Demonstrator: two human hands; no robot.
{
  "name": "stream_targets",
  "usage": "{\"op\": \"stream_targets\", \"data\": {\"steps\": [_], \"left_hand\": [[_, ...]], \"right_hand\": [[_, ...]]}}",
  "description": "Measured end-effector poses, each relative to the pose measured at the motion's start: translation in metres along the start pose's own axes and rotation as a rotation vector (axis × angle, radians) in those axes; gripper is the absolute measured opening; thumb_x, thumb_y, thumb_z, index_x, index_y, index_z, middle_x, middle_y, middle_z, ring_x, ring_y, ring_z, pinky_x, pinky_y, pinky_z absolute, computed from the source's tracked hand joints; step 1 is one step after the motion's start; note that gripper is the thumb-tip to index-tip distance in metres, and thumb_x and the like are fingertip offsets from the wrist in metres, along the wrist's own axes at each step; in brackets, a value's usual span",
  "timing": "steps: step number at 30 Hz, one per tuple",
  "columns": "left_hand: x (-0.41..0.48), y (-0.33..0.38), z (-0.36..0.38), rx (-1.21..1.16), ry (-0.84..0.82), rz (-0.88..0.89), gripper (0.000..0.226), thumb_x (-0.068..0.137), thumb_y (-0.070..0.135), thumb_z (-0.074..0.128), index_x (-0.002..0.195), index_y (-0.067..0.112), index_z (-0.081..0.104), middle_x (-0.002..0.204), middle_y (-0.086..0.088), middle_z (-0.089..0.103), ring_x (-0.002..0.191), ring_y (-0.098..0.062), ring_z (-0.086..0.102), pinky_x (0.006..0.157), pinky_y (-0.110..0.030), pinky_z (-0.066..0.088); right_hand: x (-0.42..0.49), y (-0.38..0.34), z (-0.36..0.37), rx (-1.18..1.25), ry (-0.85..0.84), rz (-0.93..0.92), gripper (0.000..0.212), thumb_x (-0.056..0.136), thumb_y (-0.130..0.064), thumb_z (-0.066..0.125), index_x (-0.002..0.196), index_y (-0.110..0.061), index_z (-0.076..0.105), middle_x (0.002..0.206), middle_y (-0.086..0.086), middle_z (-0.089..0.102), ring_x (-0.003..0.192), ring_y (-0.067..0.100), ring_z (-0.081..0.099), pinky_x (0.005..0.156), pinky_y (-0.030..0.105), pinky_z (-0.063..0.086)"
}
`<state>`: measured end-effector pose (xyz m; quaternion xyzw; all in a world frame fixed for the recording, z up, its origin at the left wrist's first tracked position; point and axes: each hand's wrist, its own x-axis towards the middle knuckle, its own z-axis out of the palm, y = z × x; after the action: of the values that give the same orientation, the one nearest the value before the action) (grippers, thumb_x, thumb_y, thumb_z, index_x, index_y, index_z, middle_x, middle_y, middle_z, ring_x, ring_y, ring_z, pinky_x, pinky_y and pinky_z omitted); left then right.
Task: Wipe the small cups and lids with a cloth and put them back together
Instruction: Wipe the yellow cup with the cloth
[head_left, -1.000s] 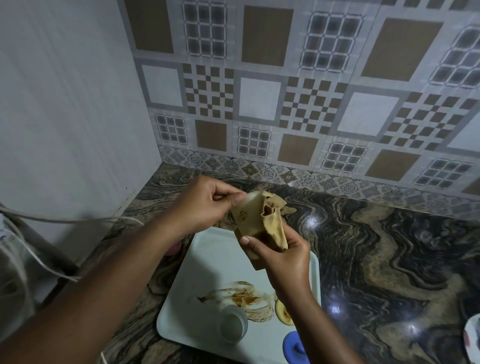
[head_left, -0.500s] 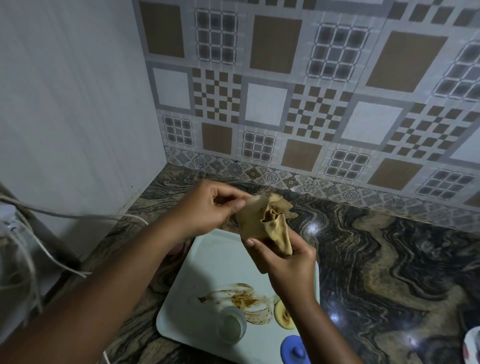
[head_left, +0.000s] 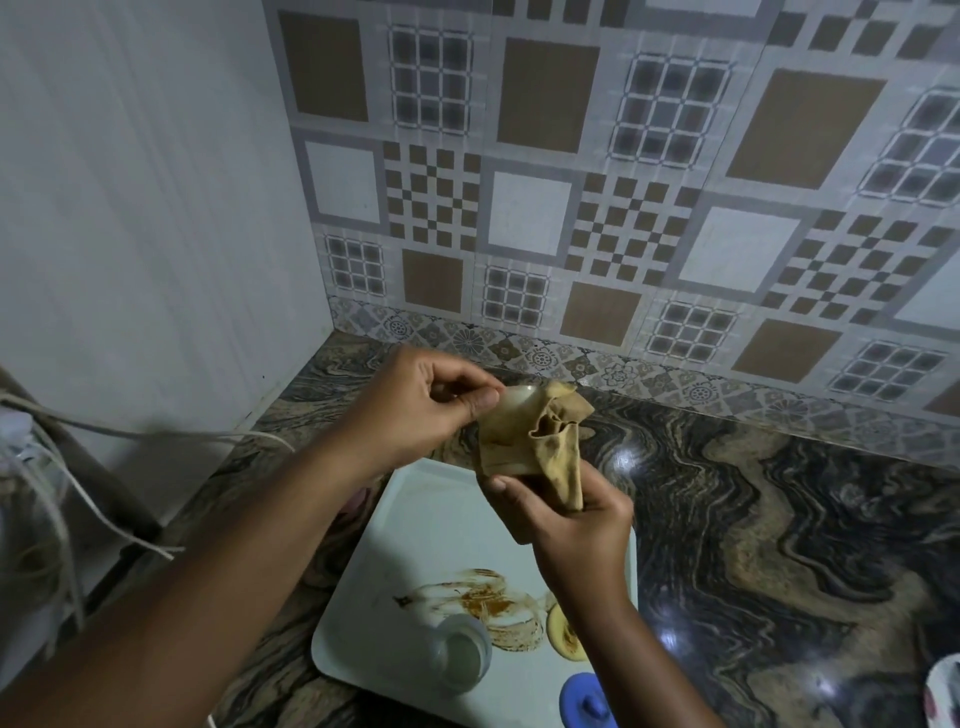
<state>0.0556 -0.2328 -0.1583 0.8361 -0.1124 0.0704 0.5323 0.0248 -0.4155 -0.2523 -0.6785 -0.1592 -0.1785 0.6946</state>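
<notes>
My left hand (head_left: 415, 410) pinches the rim of a small pale cup (head_left: 515, 399) held above the tray. A tan stained cloth (head_left: 540, 439) is wrapped over most of that cup, and my right hand (head_left: 566, 525) grips the cloth from below. On the white tray (head_left: 441, 519) a second small clear cup (head_left: 460, 657) stands near the front edge. A yellowish lid (head_left: 563, 631) lies beside brown smears, partly hidden by my right forearm. A blue lid (head_left: 584, 701) lies at the tray's front edge.
The tray sits on a dark marbled counter (head_left: 779, 545) in a corner with a patterned tile wall (head_left: 623, 182) behind. White cords (head_left: 78, 488) hang at the left. A patterned dish edge (head_left: 945, 696) shows at the far right. A pink object (head_left: 358, 501) peeks out under my left forearm.
Both hands with cup and cloth stay in about the same place above the tray. The cloth has shifted, exposing a bit of the cup's pale rim by my left thumb.
</notes>
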Motion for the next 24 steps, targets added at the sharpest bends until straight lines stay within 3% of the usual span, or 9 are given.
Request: {"op": "stream_targets", "data": {"steps": [4, 6, 10, 12, 15, 18, 20, 22, 24], "left_hand": [[-0.006, 0.011, 0.017, 0.14, 0.077, 0.061, 0.012, 0.085, 0.013, 0.074, 0.094, 0.021, 0.079, 0.088, 0.011, 0.076, 0.084, 0.004, 0.068, 0.072, -0.009, 0.051], [-0.009, 0.015, 0.017, 0.116, 0.079, 0.07, 0.013, 0.086, 0.018, 0.074, 0.098, 0.02, 0.079, 0.092, 0.01, 0.076, 0.086, 0.005, 0.068, 0.073, -0.008, 0.051], [-0.003, 0.011, 0.003, -0.021, -0.018, 0.004, 0.016, 0.085, 0.016, 0.073, 0.098, 0.023, 0.077, 0.091, 0.009, 0.077, 0.085, -0.004, 0.072, 0.075, -0.02, 0.057], [-0.001, 0.008, 0.003, 0.01, 0.03, 0.009, 0.015, 0.083, 0.015, 0.075, 0.092, 0.027, 0.076, 0.084, 0.012, 0.076, 0.082, -0.001, 0.071, 0.074, -0.016, 0.055], [-0.004, 0.011, 0.015, 0.061, 0.114, 0.068, 0.015, 0.084, 0.012, 0.075, 0.091, 0.024, 0.077, 0.084, 0.02, 0.072, 0.084, 0.009, 0.067, 0.072, -0.004, 0.047], [-0.009, 0.014, 0.021, 0.075, 0.096, 0.096, 0.02, 0.087, 0.013, 0.072, 0.101, 0.027, 0.077, 0.089, 0.031, 0.066, 0.097, 0.022, 0.057, 0.081, 0.002, 0.042], [-0.009, 0.014, 0.017, 0.016, -0.018, 0.085, 0.026, 0.092, 0.016, 0.067, 0.11, 0.033, 0.073, 0.101, 0.033, 0.067, 0.114, 0.015, 0.054, 0.094, -0.005, 0.042], [-0.007, 0.013, 0.013, -0.078, -0.068, 0.063, 0.028, 0.093, 0.012, 0.064, 0.115, 0.028, 0.071, 0.115, 0.018, 0.071, 0.118, 0.002, 0.06, 0.099, -0.019, 0.048], [-0.005, 0.013, 0.011, -0.118, -0.009, 0.027, 0.026, 0.089, 0.006, 0.067, 0.11, 0.021, 0.073, 0.109, 0.008, 0.075, 0.105, -0.005, 0.069, 0.091, -0.026, 0.056]], "right_hand": [[0.001, 0.012, -0.001, -0.369, 0.003, -0.175, 0.08, 0.072, -0.047, 0.085, 0.132, 0.002, 0.063, 0.106, 0.003, 0.077, 0.092, 0.007, 0.073, 0.08, 0.02, 0.057], [-0.001, 0.01, -0.004, -0.346, 0.013, -0.172, 0.075, 0.073, -0.044, 0.086, 0.129, 0.001, 0.066, 0.103, 0.002, 0.078, 0.091, 0.009, 0.074, 0.078, 0.024, 0.058], [0.0, 0.005, -0.005, -0.055, 0.03, -0.026, 0.028, 0.073, -0.032, 0.088, 0.091, -0.011, 0.08, 0.074, -0.012, 0.075, 0.067, 0.002, 0.068, 0.06, 0.023, 0.052], [0.002, 0.002, -0.002, -0.07, 0.044, -0.037, 0.051, 0.074, -0.036, 0.086, 0.108, 0.0, 0.076, 0.084, -0.01, 0.078, 0.076, 0.004, 0.07, 0.065, 0.026, 0.055], [0.004, 0.007, -0.006, -0.377, 0.051, -0.23, 0.081, 0.074, -0.046, 0.085, 0.134, 0.003, 0.061, 0.108, 0.008, 0.077, 0.095, 0.015, 0.074, 0.082, 0.026, 0.059], [0.003, 0.008, -0.005, -0.435, 0.073, -0.303, 0.085, 0.072, -0.046, 0.085, 0.135, 0.004, 0.059, 0.114, 0.012, 0.075, 0.099, 0.013, 0.074, 0.085, 0.022, 0.058], [0.002, 0.004, -0.002, -0.274, 0.099, -0.185, 0.081, 0.071, -0.052, 0.085, 0.128, 0.003, 0.066, 0.101, 0.0, 0.078, 0.088, 0.006, 0.073, 0.077, 0.028, 0.058], [0.001, 0.002, 0.001, -0.109, 0.111, -0.045, 0.074, 0.07, -0.052, 0.088, 0.115, 0.005, 0.072, 0.086, -0.008, 0.078, 0.074, 0.004, 0.069, 0.068, 0.033, 0.054], [0.001, 0.002, 0.001, -0.093, 0.09, -0.03, 0.069, 0.069, -0.044, 0.089, 0.114, 0.006, 0.073, 0.086, -0.008, 0.078, 0.075, 0.006, 0.071, 0.067, 0.037, 0.057]]}}
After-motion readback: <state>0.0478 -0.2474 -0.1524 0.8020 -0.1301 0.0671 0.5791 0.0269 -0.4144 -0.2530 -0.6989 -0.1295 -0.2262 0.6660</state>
